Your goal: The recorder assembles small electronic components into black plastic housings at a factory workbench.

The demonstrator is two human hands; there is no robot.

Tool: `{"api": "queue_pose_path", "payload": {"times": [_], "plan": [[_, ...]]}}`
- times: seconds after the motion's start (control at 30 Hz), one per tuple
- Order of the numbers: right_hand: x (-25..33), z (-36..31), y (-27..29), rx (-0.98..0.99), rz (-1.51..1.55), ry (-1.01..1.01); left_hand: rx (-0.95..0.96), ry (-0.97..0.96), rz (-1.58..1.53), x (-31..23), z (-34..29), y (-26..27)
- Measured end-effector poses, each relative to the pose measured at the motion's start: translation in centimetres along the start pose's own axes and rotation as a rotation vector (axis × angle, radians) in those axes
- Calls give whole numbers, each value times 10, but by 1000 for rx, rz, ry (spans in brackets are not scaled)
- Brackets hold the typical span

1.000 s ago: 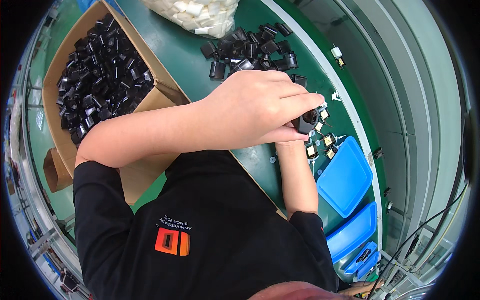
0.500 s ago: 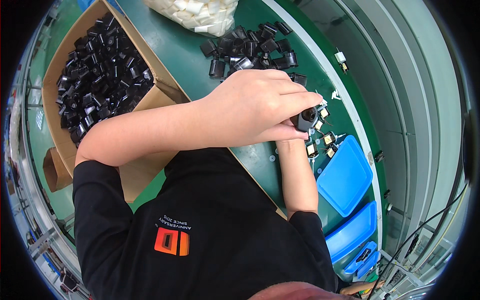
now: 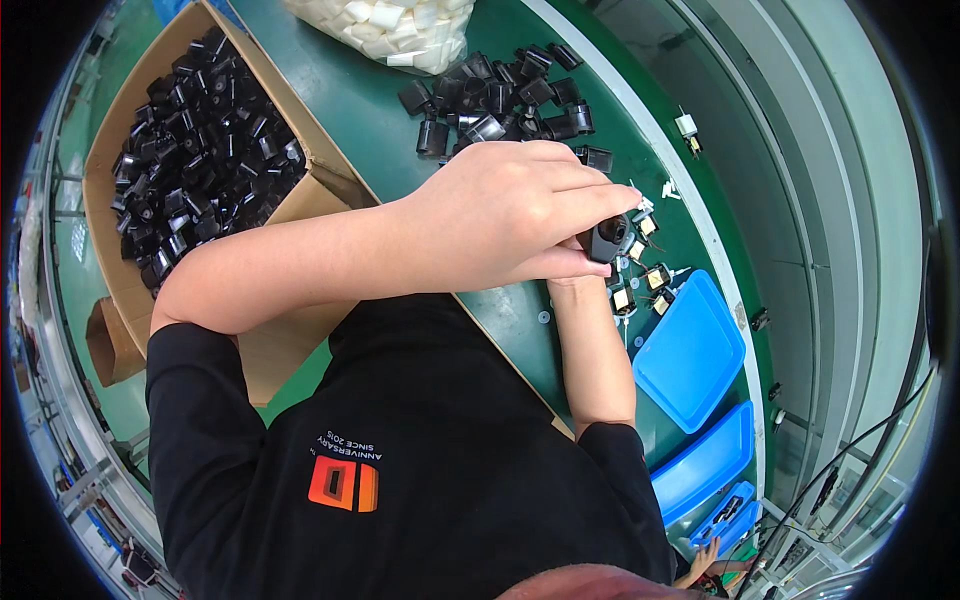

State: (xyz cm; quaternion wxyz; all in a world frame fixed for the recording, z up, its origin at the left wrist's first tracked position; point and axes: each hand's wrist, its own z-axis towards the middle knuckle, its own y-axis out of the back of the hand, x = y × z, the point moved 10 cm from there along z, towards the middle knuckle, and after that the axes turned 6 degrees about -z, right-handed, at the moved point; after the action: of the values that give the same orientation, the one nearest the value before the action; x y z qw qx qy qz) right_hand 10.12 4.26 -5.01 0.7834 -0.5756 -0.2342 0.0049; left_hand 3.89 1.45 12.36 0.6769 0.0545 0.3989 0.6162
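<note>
My left hand (image 3: 520,205) is closed, thumb and index finger round a black plastic housing (image 3: 606,238) with a round opening in its end. My right forearm comes up from below, and my right hand (image 3: 578,287) shows only at the wrist. Its fingers are hidden behind the left hand and the housing. Just beyond the hands, several small parts (image 3: 655,277) with pale yellow faces and thin wires lie on the green table (image 3: 500,315). Farther off is a pile of loose black housings (image 3: 500,95).
At left, a cardboard box (image 3: 325,170) holds many black housings. A clear bag (image 3: 400,30) of white pieces lies at the far edge. Blue trays (image 3: 690,350) line the right side. A white-and-black part (image 3: 688,130) sits past the pale rim. Another person's hand (image 3: 708,555) shows at lower right.
My hands have hardly moved; the housing has shifted very slightly left. At the lower right the other person's hand has come up to the small blue tray.
</note>
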Motion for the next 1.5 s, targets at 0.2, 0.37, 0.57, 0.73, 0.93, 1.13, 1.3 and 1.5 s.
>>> {"api": "queue_pose_path", "payload": {"times": [0.2, 0.37, 0.57, 0.73, 0.93, 1.13, 1.3, 1.5], "plan": [[8, 2, 4, -184, -109, 52, 10, 24, -3, 6, -1, 3], [32, 14, -39, -90, -497, 165, 44, 43, -69, 16, -3, 3], [62, 8, -69, -169, -963, 198, -51, -85, 126, 13, 3, 23], [43, 9, -59, -223, -676, 56, -36, 58, 150, 27, -2, 8], [38, 10, -60, -154, -579, 34, 145, 465, -214, 67, -20, -15], [21, 7, -63, -214, -524, 77, 99, 506, -154, 66, -23, -13], [18, 9, -63, -274, -402, 155, 67, 520, -92, 69, -26, -14], [21, 5, -59, -268, -391, 211, 68, 457, -85, 59, -22, -14]]}}
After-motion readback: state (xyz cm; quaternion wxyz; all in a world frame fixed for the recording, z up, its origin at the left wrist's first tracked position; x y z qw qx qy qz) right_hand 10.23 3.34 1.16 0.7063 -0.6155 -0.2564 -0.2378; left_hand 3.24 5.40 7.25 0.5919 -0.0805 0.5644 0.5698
